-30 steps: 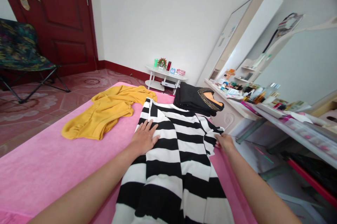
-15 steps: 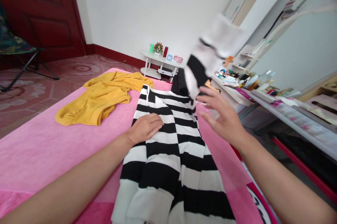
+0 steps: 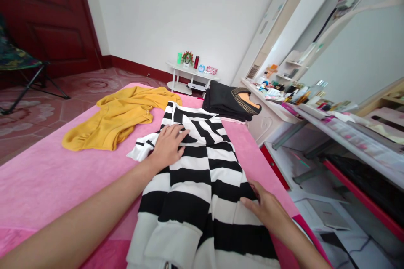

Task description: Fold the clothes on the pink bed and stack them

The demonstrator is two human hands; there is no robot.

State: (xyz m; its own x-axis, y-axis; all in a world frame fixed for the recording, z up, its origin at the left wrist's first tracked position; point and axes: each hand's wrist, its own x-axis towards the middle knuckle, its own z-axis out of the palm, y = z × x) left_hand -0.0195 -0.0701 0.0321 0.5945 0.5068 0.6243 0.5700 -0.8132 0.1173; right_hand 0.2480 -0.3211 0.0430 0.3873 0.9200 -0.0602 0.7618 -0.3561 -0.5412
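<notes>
A black-and-white striped garment (image 3: 191, 175) lies lengthwise before me on the pink bed cover (image 3: 94, 180). One sleeve is folded across its top, and the white cuff end pokes out on the left. My left hand (image 3: 168, 145) rests palm down on the upper part of the garment, fingers spread. At the garment's right edge is my right hand (image 3: 268, 208), its thumb and fingers apart; the fingertips touch or slip beside the edge, partly hidden. Left of the garment lies a crumpled yellow top (image 3: 116, 113).
Folded black clothes (image 3: 221, 98) are stacked at the far right corner of the bed. A crowded dressing table (image 3: 284, 111) runs along the right side. A small white stand (image 3: 189, 71) with a plant is by the wall. A folding chair (image 3: 25, 65) stands at left.
The striped sleeve, blurred in the air before, now lies folded over the garment's top. My right hand has come down to the right edge. My left hand has shifted slightly up and left.
</notes>
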